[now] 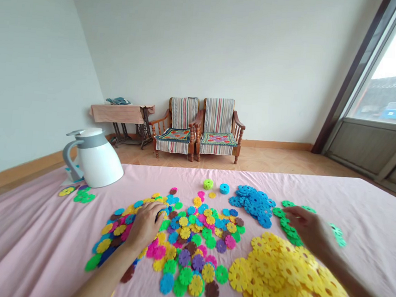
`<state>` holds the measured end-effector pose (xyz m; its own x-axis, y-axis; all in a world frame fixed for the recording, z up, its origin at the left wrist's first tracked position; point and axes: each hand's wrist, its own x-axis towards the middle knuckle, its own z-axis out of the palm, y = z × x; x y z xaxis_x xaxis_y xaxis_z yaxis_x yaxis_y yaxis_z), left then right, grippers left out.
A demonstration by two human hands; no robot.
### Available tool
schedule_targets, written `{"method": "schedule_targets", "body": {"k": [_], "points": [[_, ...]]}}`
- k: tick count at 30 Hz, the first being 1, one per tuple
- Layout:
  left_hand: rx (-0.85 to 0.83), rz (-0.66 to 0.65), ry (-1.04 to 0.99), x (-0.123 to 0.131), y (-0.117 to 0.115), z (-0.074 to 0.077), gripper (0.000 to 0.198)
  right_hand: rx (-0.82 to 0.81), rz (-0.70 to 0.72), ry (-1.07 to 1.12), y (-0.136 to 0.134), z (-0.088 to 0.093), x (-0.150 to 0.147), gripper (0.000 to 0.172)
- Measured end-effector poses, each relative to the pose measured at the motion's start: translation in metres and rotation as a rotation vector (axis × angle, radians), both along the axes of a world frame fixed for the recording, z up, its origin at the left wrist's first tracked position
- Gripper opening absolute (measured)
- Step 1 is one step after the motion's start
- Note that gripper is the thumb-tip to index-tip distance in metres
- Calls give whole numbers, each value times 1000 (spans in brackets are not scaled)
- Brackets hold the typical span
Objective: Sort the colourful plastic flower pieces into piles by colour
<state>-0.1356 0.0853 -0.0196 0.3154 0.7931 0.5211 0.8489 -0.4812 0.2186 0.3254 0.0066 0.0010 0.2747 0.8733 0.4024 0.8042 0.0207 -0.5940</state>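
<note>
The left hand (148, 214) is hovering half-curled at small multicoloured notched plastic discs (184, 233), the right hand (305, 222) likewise at green flower-shaped plastic discs (291, 233) on the pink-clothed surface (382, 222), any grip being indeterminable, pieces seeming light, stiff, best pinched by rims.

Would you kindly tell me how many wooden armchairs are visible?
2: the left striped-covered wooden armchair and the right striped-covered wooden armchair, side by side before the pale wall.

Discs (293, 273) matt plast., jug (100, 162) smooth w/ slight gloss, tablecloth (48, 232) matt fab., chair frames (240, 121) glossy wd
</note>
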Motion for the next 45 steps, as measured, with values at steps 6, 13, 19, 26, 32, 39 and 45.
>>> {"method": "schedule_targets", "body": {"k": [6,13,19,26,32,39,45], "points": [[-4,-5,-1,-2,-1,-2,21,-104,569,-142,-3,17,-139,32],[7,-7,-12,-3,0,-4,22,-274,674,-261,-7,5,-192,55],[4,1,-26,-1,-1,-4,21,-199,742,-181,-8,17,-197,32],[6,-4,-26,-1,-1,-2,22,-200,342,-244,46,0,-181,23],[5,-5,-37,-2,-1,-4,21,-187,310,-190,60,-8,-186,20],[-3,-3,-30,-3,-1,-5,22,-128,326,-53,59,-3,-172,7],[6,-10,-34,-3,-1,-4,21,-72,150,20,38,4,-84,16]]}}
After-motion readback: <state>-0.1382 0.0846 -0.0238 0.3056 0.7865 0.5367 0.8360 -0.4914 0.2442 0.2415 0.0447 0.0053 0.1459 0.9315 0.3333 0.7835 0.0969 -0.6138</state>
